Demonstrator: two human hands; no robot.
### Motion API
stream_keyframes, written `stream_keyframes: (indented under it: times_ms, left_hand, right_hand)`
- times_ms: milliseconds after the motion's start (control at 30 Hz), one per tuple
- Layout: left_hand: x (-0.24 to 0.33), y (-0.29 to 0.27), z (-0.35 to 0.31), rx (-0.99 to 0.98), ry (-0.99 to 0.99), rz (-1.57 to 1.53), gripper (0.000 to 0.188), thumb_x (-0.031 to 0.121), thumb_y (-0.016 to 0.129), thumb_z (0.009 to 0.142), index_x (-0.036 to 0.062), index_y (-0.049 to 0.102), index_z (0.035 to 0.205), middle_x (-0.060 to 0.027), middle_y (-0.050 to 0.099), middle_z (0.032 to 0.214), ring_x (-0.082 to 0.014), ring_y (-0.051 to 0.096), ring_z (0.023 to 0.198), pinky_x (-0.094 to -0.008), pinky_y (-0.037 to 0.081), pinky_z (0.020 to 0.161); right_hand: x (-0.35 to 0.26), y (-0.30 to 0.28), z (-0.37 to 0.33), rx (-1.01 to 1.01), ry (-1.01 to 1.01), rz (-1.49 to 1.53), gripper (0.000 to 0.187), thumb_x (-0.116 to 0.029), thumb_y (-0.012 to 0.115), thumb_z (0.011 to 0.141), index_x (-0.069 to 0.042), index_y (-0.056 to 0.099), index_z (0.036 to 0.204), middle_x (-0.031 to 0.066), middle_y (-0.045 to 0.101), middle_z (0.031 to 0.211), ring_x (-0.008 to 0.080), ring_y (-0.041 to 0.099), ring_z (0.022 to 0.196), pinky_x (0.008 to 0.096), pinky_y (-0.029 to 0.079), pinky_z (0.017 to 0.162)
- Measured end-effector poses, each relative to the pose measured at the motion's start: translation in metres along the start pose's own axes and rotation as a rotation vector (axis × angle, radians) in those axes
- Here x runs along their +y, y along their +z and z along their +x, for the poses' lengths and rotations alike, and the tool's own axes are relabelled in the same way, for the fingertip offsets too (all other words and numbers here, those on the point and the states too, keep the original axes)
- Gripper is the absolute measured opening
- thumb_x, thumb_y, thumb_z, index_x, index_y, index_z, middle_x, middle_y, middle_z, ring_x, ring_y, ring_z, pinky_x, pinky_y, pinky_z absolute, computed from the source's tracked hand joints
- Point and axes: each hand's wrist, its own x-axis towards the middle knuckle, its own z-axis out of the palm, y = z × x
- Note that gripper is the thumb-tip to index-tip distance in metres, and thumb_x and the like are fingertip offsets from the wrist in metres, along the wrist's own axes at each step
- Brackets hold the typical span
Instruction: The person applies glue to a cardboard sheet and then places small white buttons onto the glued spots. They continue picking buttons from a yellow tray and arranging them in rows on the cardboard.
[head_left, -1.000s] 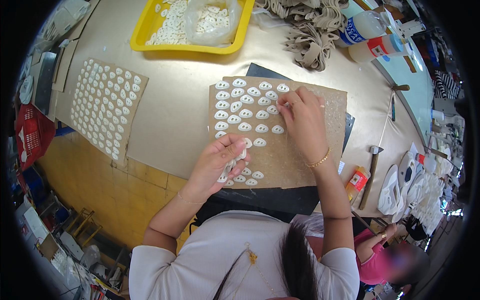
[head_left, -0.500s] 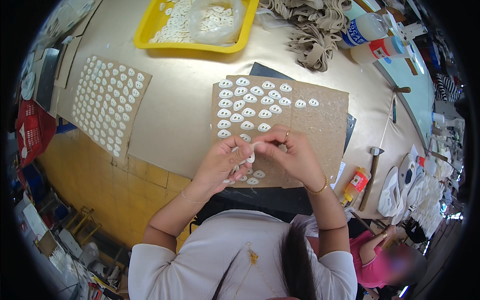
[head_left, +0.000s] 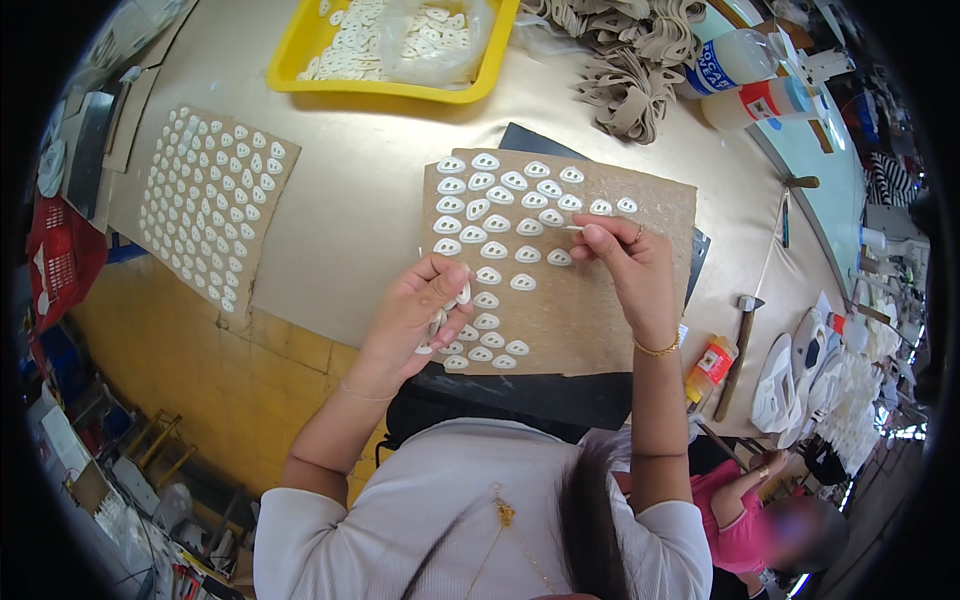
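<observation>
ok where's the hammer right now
In the head view the hammer lies on the table's right side, past the right hand, just right of the small orange bottle and the cardboard sheet of white pieces.

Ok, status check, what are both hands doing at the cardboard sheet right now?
Left hand gripping a small stack of white oval pieces. Right hand pinching one piece over the cardboard sheet. Rows partly filled; nothing blocking.
</observation>
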Motion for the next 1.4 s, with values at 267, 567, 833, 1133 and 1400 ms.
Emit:
stream_keyframes:
  times_ms: [267, 567, 833, 1133, 1400]
  left_hand:
    - [0.001, 0.007, 0.001, -0.005, -0.019, 0.007, 0.022, 0.024, 0.06, 0.092, 0.0029, 0.055, 0.093, -0.0056, 0.056, 0.072, -0.0074, 0.043, 0.045, -0.0187, 0.03, 0.036]
    - [0.0, 0.009, -0.001, -0.016, -0.013, 0.016, 0.023, 0.025, 0.06, 0.092, 0.0023, 0.056, 0.095, -0.0062, 0.057, 0.074, -0.0079, 0.045, 0.046, -0.0185, 0.032, 0.038]
    - [0.001, 0.014, -0.003, 0.013, -0.04, 0.024, 0.026, 0.023, 0.055, 0.095, -0.0001, 0.056, 0.108, -0.0043, 0.058, 0.077, -0.0076, 0.047, 0.049, -0.02, 0.035, 0.04]
    - [0.001, 0.014, -0.003, -0.002, -0.057, 0.032, 0.026, 0.02, 0.053, 0.095, -0.0001, 0.056, 0.112, -0.0032, 0.057, 0.079, -0.0072, 0.047, 0.053, -0.0199, 0.036, 0.043]
    - [-0.002, 0.014, -0.001, -0.006, -0.07, 0.01, 0.028, 0.021, 0.057, 0.093, 0.001, 0.055, 0.113, -0.0059, 0.059, 0.081, -0.0077, 0.048, 0.053, -0.0201, 0.037, 0.044]
  right_hand:
    - [0.004, 0.0, -0.009, -0.032, 0.04, 0.146, 0.025, -0.001, 0.063, 0.085, 0.005, 0.061, 0.11, 0.0102, 0.068, 0.092, 0.0142, 0.066, 0.085, 0.0232, 0.052, 0.078]
    - [0.006, 0.002, -0.008, -0.024, -0.045, 0.114, 0.02, 0.0, 0.059, 0.088, 0.004, 0.06, 0.108, 0.0054, 0.063, 0.092, 0.0138, 0.064, 0.091, 0.0234, 0.05, 0.079]
    - [0.001, 0.003, 0.002, 0.065, -0.115, -0.151, 0.018, -0.006, 0.064, 0.085, -0.001, 0.065, 0.103, 0.0019, 0.062, 0.082, 0.0077, 0.059, 0.075, 0.0214, 0.048, 0.069]
    - [-0.006, 0.005, 0.011, -0.103, -0.298, -0.673, 0.013, -0.013, 0.066, 0.08, -0.002, 0.069, 0.087, 0.0134, 0.065, 0.081, 0.0276, 0.063, 0.074, 0.0346, 0.049, 0.068]
    - [0.004, 0.01, 0.013, -0.006, -0.441, -0.816, 0.012, -0.012, 0.069, 0.076, -0.003, 0.065, 0.084, 0.0111, 0.06, 0.079, 0.0296, 0.058, 0.08, 0.0388, 0.045, 0.076]
